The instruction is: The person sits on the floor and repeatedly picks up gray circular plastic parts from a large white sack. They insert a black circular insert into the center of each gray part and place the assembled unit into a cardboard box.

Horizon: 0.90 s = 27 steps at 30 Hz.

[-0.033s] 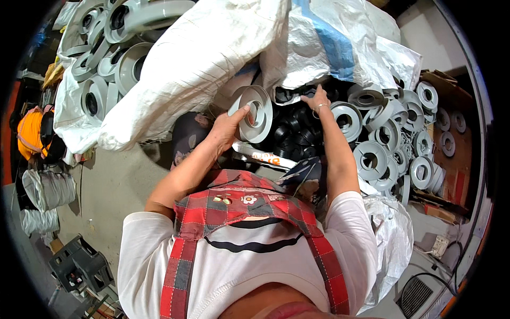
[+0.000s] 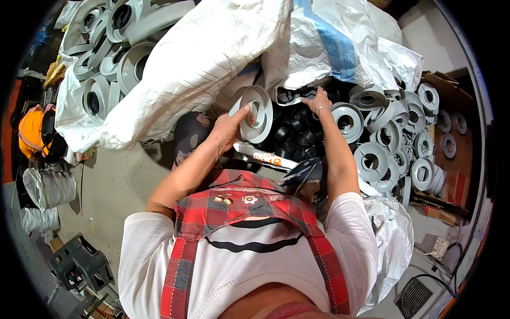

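Note:
My left hand point(image 2: 229, 126) is closed around the rim of a round grey plastic flange point(image 2: 262, 129), thumb on its face. The flange has a stepped, hollow centre and is tilted toward me. My right hand point(image 2: 318, 101) reaches into a heap of black rubber rings point(image 2: 291, 134), just beneath the hanging edge of a white woven sack point(image 2: 304, 61). Its thumb and fingers look apart, touching the rings at the top of the heap. The fingertips are partly lost among the dark rings, and I see nothing clearly held there.
Many grey flanges point(image 2: 370, 158) are piled to the right, beside a cardboard box point(image 2: 461, 173). More grey flanges with black rings point(image 2: 127, 16) fill a white sack point(image 2: 175, 69) at the far left. A dark plastic stool point(image 2: 79, 264) stands on the floor at the lower left.

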Available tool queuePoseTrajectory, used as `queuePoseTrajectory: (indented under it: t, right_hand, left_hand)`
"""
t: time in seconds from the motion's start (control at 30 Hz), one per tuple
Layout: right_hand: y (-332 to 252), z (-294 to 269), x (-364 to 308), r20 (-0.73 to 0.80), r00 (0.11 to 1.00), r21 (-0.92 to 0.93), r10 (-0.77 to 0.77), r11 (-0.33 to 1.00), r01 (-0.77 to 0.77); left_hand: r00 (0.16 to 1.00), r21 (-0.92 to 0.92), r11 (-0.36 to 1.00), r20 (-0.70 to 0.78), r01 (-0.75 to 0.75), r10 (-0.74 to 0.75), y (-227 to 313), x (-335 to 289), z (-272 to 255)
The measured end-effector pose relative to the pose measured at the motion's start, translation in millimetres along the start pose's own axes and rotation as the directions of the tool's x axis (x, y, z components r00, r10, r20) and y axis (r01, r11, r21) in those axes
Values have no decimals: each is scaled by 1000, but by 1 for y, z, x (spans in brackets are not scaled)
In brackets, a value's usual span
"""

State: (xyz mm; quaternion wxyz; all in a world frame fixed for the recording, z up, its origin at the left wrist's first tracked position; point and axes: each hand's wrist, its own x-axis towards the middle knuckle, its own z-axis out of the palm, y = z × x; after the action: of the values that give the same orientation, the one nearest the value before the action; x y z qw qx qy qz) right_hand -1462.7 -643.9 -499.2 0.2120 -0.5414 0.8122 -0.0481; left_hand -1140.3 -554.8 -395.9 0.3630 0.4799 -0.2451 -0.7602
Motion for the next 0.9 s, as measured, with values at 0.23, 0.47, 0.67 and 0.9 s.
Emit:
queuePoseTrajectory:
  t: [0.23,0.47,0.67,0.9]
  right_hand:
    - [-40,-21,-111,-119,906,615,-406,687,388]
    - [-80,-74,-191,-150,718,296,-680,662,689]
    - [-98,-101,-224,6,197,-213,-980,191,958]
    - [-108,-91,-233,219,934,715,-283,698,43]
  left_hand:
    - [997,-60,997,67,-40,44,-10,0,19]
    - [937,-37,995,333,-96,102,-11,-30,30]
    - [912,152,987,393,60,-116,22,-52,6]
    - [920,50,975,344,-218,188,16,-71,28]
